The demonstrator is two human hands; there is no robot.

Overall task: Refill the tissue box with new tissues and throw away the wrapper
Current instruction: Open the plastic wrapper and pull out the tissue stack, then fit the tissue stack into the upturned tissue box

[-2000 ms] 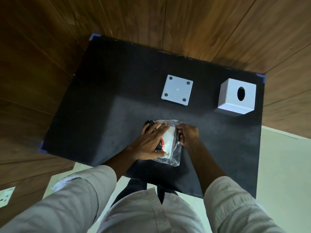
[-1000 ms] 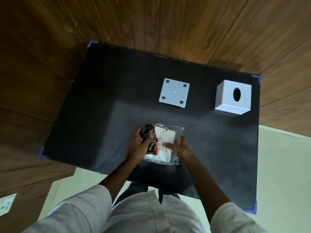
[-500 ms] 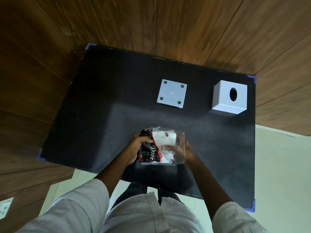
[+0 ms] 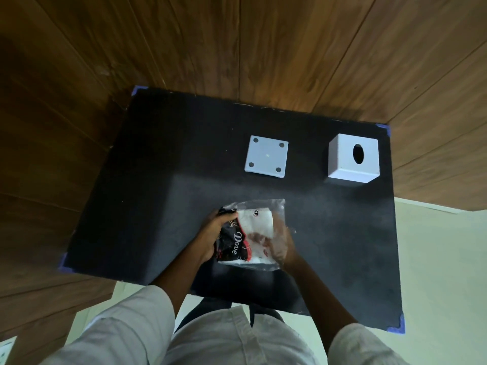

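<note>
Okay — left hand [image 4: 214, 234] grips the dark printed end of the tissue pack [image 4: 250, 234], fingers curled over its edge. Right hand [image 4: 283, 245] sits inside or behind the clear wrapper [image 4: 276, 206], blurred through the plastic; looks wrapped around the white tissues, exact grip unclear. Pack is held near the front middle of the black table [image 4: 158, 180]. Further back — flat white base panel [image 4: 266, 156], and to its right, apart, the white tissue box [image 4: 342, 160], oval hole up.
</note>
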